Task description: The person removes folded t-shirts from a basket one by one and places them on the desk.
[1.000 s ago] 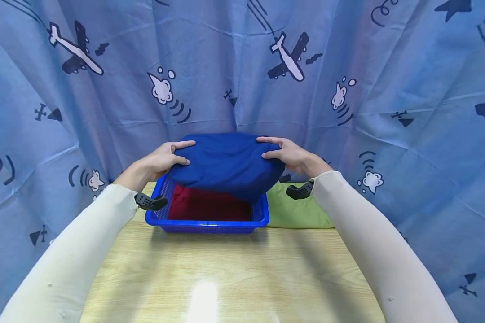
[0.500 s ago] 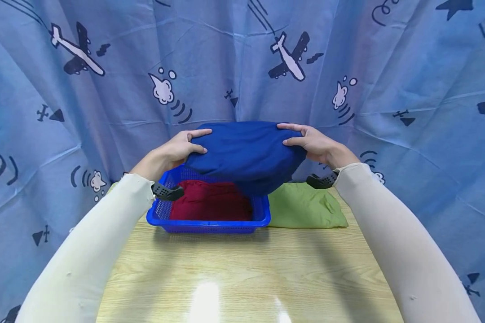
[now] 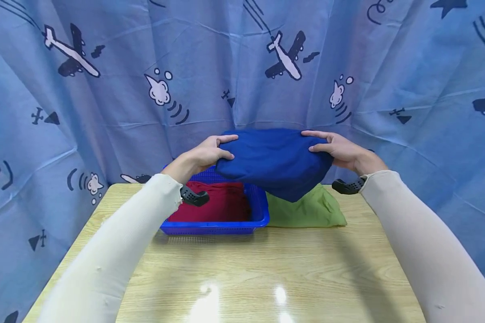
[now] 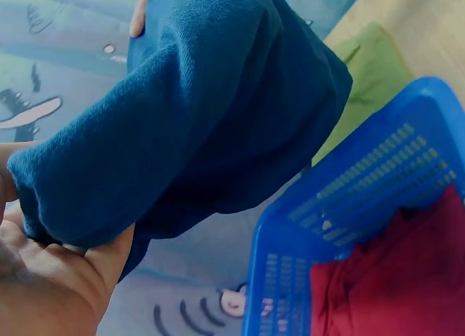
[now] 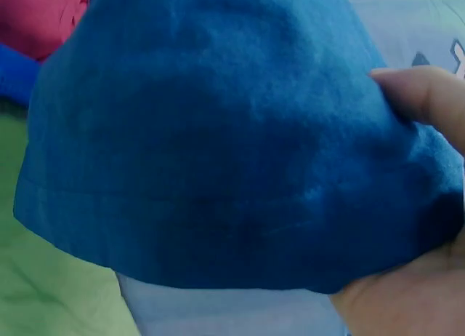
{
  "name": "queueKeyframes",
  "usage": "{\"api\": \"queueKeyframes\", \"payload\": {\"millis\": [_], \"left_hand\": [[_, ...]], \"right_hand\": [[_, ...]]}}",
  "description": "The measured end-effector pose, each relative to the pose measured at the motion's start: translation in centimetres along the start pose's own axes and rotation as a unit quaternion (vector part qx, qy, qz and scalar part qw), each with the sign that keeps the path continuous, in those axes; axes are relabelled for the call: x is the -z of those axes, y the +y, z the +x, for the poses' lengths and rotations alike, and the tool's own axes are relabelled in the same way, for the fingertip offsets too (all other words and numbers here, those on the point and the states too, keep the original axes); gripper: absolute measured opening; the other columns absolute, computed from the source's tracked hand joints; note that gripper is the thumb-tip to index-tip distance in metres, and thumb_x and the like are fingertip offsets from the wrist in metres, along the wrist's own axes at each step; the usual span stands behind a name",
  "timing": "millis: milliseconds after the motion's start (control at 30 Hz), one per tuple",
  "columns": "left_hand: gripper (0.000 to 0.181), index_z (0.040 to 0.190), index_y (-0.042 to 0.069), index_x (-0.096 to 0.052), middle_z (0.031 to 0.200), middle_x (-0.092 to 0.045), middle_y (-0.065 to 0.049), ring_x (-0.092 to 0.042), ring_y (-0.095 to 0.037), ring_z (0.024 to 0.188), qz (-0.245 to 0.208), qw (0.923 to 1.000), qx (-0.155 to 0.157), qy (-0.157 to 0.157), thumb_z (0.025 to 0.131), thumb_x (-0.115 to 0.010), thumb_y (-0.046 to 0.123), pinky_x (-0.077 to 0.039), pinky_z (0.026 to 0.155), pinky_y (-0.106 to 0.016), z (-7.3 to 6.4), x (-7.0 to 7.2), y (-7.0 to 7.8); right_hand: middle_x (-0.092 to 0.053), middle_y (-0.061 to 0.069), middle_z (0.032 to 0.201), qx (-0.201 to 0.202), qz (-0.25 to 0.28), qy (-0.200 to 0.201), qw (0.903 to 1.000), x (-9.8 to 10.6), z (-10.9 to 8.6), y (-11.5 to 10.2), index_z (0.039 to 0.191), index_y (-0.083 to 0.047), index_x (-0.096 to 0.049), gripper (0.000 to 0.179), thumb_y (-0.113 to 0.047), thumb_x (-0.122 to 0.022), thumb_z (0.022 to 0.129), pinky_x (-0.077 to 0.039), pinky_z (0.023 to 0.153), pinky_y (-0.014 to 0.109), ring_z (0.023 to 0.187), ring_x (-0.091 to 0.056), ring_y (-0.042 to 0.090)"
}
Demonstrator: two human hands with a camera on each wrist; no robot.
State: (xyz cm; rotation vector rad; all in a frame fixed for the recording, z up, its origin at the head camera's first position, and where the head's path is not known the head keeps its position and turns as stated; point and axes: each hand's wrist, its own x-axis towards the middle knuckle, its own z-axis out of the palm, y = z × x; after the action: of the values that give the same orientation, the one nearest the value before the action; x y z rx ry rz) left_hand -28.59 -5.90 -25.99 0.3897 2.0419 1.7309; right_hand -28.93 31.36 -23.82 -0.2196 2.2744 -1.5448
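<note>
A folded dark blue cloth (image 3: 272, 157) hangs in the air between both hands, its lower edge sagging to a point. At its left end my left hand (image 3: 208, 152) pinches it between thumb and fingers; in the left wrist view the cloth (image 4: 182, 125) curves over that hand (image 4: 58, 278). The right hand (image 3: 341, 150) grips the other end, thumb in front, and the fingers behind are partly hidden. Below and to the left stands a blue plastic basket (image 3: 210, 228) with a folded dark red cloth (image 3: 222, 202) inside. A folded green cloth (image 3: 307, 211) lies right of the basket, under the blue cloth.
Everything stands on a light wooden table (image 3: 242, 269), whose left edge shows. A blue curtain (image 3: 202, 58) printed with airplanes hangs close behind it. Dark straps circle both wrists, below pale sleeves (image 3: 117, 251).
Both hands have carried the blue cloth to the right, from over the basket to over its right side and the green cloth. It rose a little, then sank slightly. The basket has stayed put.
</note>
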Motion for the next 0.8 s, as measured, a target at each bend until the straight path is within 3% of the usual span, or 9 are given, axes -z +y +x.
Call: {"api": "queueKeyframes", "payload": {"millis": [100, 367, 600, 800], "left_hand": [[0.070, 0.160, 0.021, -0.033, 0.168, -0.022, -0.010, -0.034, -0.030, 0.151, -0.012, 0.9999, -0.002, -0.010, 0.098, -0.053, -0.007, -0.039, 0.118, -0.049, 0.5, -1.1, -0.1], [0.073, 0.159, 0.024, -0.034, 0.166, -0.028, -0.010, -0.039, -0.029, 0.148, -0.030, 0.9991, 0.006, -0.030, 0.097, -0.053, -0.009, -0.042, 0.116, -0.048, 2.3, -4.1, -0.8], [0.077, 0.158, 0.029, -0.035, 0.162, -0.035, -0.011, -0.052, -0.026, 0.133, -0.038, 0.9987, 0.000, -0.035, 0.095, -0.056, -0.010, -0.050, 0.106, -0.041, 3.6, -7.0, -1.3], [0.080, 0.159, 0.030, -0.035, 0.164, -0.031, -0.011, -0.049, -0.028, 0.139, -0.043, 0.9981, 0.001, -0.043, 0.094, -0.058, -0.011, -0.048, 0.110, -0.043, 4.4, -9.4, -2.2]], "right_hand": [[-0.026, 0.007, 0.165, -0.001, -0.008, 0.000, 1.0000, 1.0, -0.6, 0.7, 0.161, -0.030, -0.029, 0.064, -0.022, -0.057, 0.104, -0.055, 0.092, 0.024, 0.111, -0.063, 0.000], [-0.028, 0.007, 0.162, -0.007, -0.016, 0.010, 0.9998, 3.4, -2.1, 2.8, 0.160, -0.033, -0.029, 0.062, -0.024, -0.056, 0.105, -0.056, 0.092, 0.026, 0.111, -0.063, 0.000], [-0.022, 0.010, 0.165, -0.012, -0.022, 0.042, 0.9988, 5.5, -3.5, 4.9, 0.160, -0.034, -0.029, 0.062, -0.025, -0.056, 0.105, -0.057, 0.090, 0.026, 0.108, -0.063, -0.003], [-0.026, 0.009, 0.164, -0.026, -0.051, 0.063, 0.9963, 6.9, -4.3, 6.5, 0.159, -0.037, -0.031, 0.061, -0.030, -0.057, 0.104, -0.056, 0.090, 0.026, 0.106, -0.062, -0.005]]}}
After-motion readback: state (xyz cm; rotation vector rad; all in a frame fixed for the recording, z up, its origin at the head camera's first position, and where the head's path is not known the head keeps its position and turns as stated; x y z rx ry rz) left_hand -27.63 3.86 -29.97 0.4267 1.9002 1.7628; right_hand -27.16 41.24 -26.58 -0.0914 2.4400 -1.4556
